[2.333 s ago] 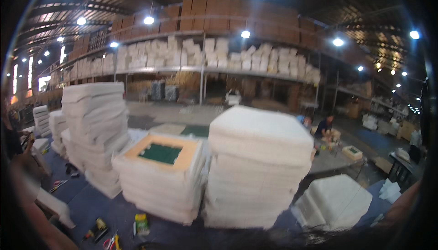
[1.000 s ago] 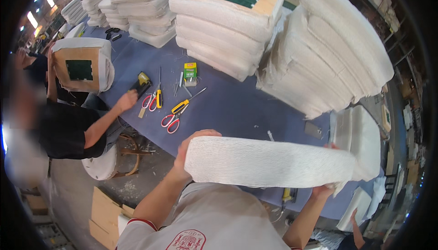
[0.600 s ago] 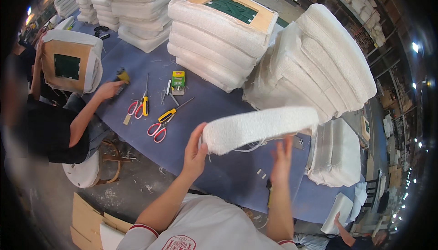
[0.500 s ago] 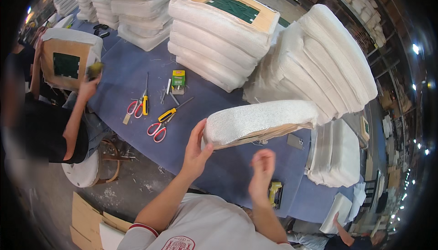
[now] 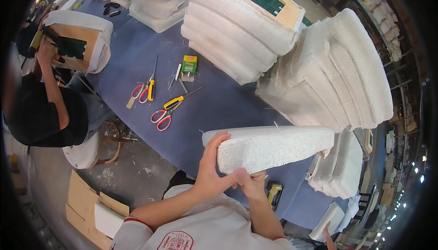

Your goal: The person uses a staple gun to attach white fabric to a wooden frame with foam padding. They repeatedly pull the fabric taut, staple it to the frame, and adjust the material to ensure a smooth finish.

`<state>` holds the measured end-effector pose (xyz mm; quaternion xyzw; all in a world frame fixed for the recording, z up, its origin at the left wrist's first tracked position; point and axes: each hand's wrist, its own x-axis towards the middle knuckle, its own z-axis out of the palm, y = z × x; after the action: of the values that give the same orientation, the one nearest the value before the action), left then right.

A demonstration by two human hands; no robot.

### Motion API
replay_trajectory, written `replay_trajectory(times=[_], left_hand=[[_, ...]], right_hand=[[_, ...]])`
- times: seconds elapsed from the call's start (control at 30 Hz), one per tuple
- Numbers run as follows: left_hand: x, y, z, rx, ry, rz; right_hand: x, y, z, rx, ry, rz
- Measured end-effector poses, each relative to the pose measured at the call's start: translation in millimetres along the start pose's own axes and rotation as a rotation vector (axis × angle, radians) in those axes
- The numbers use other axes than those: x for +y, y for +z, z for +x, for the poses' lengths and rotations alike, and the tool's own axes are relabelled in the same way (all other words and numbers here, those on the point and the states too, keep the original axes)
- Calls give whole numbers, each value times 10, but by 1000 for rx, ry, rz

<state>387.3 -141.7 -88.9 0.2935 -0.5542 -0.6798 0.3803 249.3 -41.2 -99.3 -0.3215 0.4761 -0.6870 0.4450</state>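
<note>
A white fabric-covered seat cushion [image 5: 273, 147] is held tilted over the near edge of the blue-covered table, its side wall toward me. My left hand [image 5: 214, 168] is closed round its near left corner, fingers on top and thumb along the lower edge. Just beside that thumb, my right hand [image 5: 254, 187] is closed at the cushion's lower edge; its fingertips are mostly hidden behind the fabric. The cushion's underside does not show. A yellow-and-black tool [image 5: 275, 195] lies near my right forearm.
Red-handled scissors [image 5: 161, 119], yellow-handled screwdrivers [image 5: 174, 102] and a green-yellow box [image 5: 189, 65] lie on the table [image 5: 228, 108]. Stacked cushions [image 5: 232, 35] stand behind, more [image 5: 337, 72] at right. At left, a co-worker [image 5: 50, 99] handles another cushion [image 5: 86, 44] beside a stool [image 5: 84, 152].
The cushion has tipped, so its brown underside is now hidden. My right hand has moved up to its lower edge. The co-worker's tool hand has shifted left across the other cushion.
</note>
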Motion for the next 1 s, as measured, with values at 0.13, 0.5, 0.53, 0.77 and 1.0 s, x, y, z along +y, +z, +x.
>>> replay_trajectory(times=[0.13,0.5,0.53,0.77,1.0], left_hand=[[90,-26,10,28,3,247],[107,-309,143,-61,269,605],[97,-306,139,-64,289,608],[70,-279,15,-70,356,645],[26,-285,-22,-59,432,643]], right_hand=[[165,-166,62,-122,-277,-297],[1699,-2140,-617,104,101,-1441],[1837,-2394,-798,198,36,-1622],[2149,-3106,-1280,583,564,-1152],[2061,-3108,-1501,545,-138,-1637]])
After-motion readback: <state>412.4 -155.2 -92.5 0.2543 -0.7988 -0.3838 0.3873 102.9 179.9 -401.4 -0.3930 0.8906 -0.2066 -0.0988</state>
